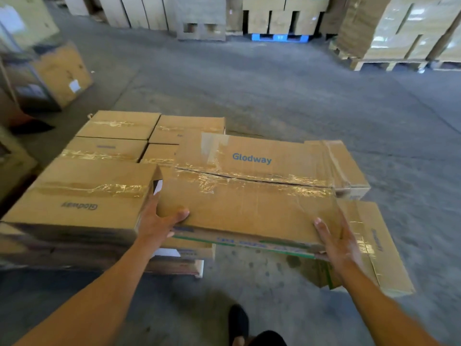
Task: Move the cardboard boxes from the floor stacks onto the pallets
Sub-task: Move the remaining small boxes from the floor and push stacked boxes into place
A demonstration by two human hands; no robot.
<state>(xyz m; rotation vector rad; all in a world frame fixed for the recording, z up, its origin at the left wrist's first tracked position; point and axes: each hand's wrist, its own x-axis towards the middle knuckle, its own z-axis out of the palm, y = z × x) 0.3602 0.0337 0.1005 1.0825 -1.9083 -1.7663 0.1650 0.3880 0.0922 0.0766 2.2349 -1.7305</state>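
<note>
To the left of the left hand sits the pallet stack (82,196) of taped cartons. The big Glodway box (249,196) is held out ahead of both hands, its far left part over that stack and its right end hanging above a floor box (379,245) beneath the right hand. The left hand (159,222) and right hand (336,242) each clamp a near corner, thumb on top, fingers underneath. Placing looks under way — next it wants easing forward and left, squared to its neighbour, then lowering.
</note>
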